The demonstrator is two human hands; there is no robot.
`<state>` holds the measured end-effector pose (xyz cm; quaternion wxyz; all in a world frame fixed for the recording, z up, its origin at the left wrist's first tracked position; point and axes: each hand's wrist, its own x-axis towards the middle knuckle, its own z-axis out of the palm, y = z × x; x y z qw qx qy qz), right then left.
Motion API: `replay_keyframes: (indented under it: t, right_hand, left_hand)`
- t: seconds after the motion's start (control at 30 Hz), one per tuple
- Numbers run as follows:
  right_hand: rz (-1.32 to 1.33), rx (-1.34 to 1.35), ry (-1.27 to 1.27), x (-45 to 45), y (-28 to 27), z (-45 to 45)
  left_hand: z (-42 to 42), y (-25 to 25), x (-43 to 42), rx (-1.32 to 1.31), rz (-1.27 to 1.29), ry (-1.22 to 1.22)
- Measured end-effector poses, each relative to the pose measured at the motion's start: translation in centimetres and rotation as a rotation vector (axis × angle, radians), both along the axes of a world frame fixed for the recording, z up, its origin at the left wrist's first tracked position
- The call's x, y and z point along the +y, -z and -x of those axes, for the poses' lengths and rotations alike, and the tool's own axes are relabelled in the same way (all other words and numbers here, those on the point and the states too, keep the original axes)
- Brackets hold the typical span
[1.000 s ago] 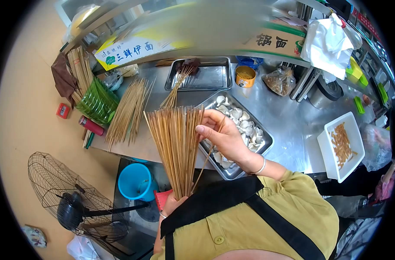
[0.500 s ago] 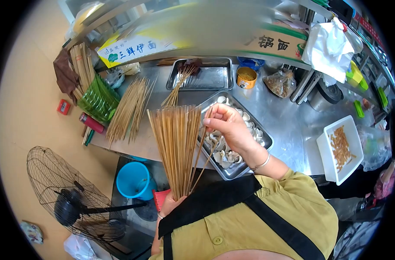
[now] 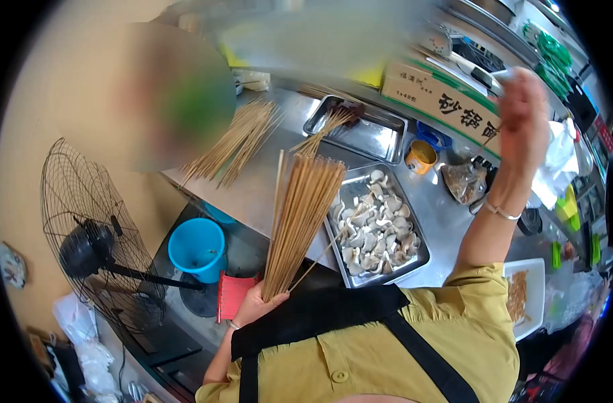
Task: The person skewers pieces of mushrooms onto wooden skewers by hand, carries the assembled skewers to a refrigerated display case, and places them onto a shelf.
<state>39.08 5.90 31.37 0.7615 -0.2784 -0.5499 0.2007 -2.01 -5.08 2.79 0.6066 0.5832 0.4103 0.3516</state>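
Observation:
My left hand (image 3: 258,303) is wrapped round the lower end of a thick bundle of wooden skewers (image 3: 308,218), whose upper ends fan out. One skewer leans apart on each side of the bundle. My right hand (image 3: 523,111) is raised at the upper right, in front of the printed carton; it is blurred, with its fingers drawn together round a thin stick that is partly visible. Sliced mushrooms (image 3: 373,232) fill a metal tray (image 3: 424,258) just right of the bundle. Loose skewers (image 3: 236,144) lie on the counter to the left.
A second metal tray (image 3: 380,138) holds some skewers at the back, beside an orange tin (image 3: 420,158) and a bag of dried food (image 3: 464,183). A white tub (image 3: 535,289) stands right. Left are a blue bucket (image 3: 196,246) and a black fan (image 3: 88,248).
My right hand has left the side of the bundle and risen to the upper right. The view has turned, and the bundle in my left hand now tilts right.

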Motion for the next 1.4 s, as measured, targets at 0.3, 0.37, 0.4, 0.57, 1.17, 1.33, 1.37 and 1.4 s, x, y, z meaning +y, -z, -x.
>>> replay_keyframes:
  t: [0.3,0.37,0.4,0.57,1.17,1.33,1.37,1.4]
  right_hand:
    - [0.181,-1.017,-0.380,1.9,4.4,14.4]
    - [0.199,-0.960,-0.527,2.1,4.5,14.4]
    - [0.199,-0.959,-0.524,2.0,4.3,14.5]
    - [0.205,-1.019,-0.655,1.7,3.5,14.9]
    - [-0.298,-0.180,-0.197,-3.6,-8.0,2.6]
    - [0.271,-0.803,-0.209,-2.5,0.6,17.8]
    - [0.428,-0.833,-0.406,-2.7,1.4,19.6]
    - [0.367,-0.786,-0.447,-2.3,3.0,20.7]
  left_hand:
    - [-0.7,0.3,-1.2,-0.018,0.015,0.027]
    - [-0.7,0.0,-1.4,-0.059,0.008,0.014]
    - [-0.5,-0.3,-1.4,-0.041,-0.022,0.023]
    - [-0.3,-0.4,-1.8,-0.115,0.008,0.028]
    - [3.5,0.6,-1.7,-0.048,0.027,-0.079]
    - [4.7,1.4,-1.3,-0.117,0.021,-0.050]
    - [4.9,1.2,-1.3,-0.117,0.016,-0.049]
    - [5.0,1.0,-1.4,-0.096,-0.023,-0.040]
